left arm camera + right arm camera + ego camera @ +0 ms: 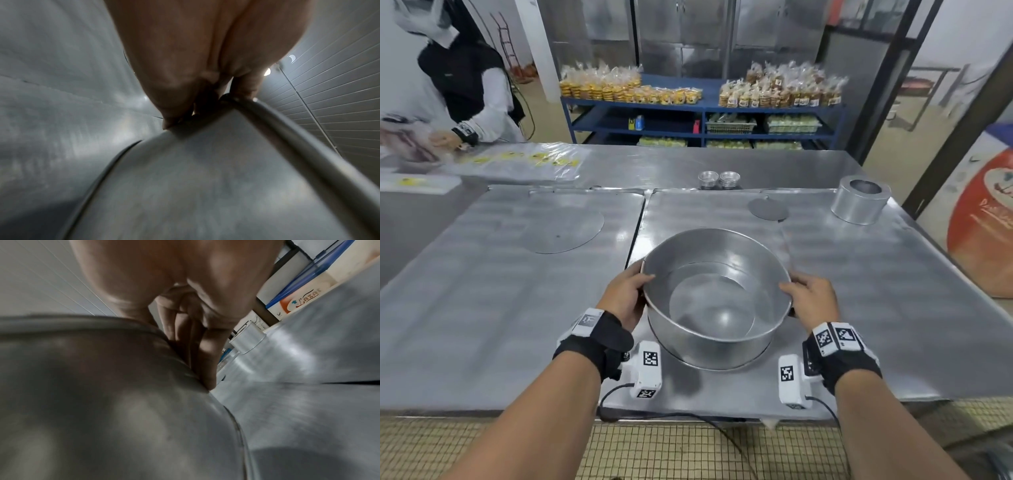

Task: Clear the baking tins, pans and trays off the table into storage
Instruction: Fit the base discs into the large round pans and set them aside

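A large round metal cake tin (715,298) is held just above the near part of the steel table (859,308), tilted toward me, with a smaller ring nested inside. My left hand (628,294) grips its left rim, thumb over the edge. My right hand (808,298) grips the right rim the same way. In the left wrist view my left hand (205,91) clamps the tin (205,186) at its rim. My right hand (195,340) lies with fingers pressed down the tin's (102,394) outer wall in the right wrist view.
A small tall ring tin (859,200) stands at the far right, with a small metal disc (767,209) and two stacks of little tart moulds (719,180) nearby. A large flat disc (565,226) lies left. Another person (465,85) works at the far left.
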`<state>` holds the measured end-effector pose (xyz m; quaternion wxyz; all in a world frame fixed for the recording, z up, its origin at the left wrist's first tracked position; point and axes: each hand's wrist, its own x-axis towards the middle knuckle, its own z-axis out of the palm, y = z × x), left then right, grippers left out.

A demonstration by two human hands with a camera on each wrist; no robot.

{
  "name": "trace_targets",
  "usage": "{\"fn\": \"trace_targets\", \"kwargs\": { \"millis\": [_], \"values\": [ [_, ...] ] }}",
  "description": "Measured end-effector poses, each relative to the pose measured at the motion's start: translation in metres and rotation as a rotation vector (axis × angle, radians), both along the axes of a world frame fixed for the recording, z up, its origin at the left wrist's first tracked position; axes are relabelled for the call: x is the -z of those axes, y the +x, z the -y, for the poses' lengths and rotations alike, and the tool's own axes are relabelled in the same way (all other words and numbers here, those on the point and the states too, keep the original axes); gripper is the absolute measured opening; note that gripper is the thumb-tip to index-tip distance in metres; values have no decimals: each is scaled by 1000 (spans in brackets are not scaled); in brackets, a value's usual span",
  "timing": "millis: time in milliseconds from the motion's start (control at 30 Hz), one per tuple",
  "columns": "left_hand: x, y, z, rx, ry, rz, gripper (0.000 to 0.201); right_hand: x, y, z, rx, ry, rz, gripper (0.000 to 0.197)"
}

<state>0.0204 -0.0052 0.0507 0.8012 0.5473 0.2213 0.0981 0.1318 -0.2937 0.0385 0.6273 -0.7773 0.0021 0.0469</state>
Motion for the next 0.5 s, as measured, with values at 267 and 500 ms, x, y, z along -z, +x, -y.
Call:
{"fn": "trace_targets", "kwargs": {
  "millis": [267,500],
  "values": [
    [20,-4,21,70,64,-83,52,24,-1,26,32,-240,-54,30],
    [34,-2,26,93,81,-126,56,30,-3,35,-10,-298,-102,37]
  ]
}}
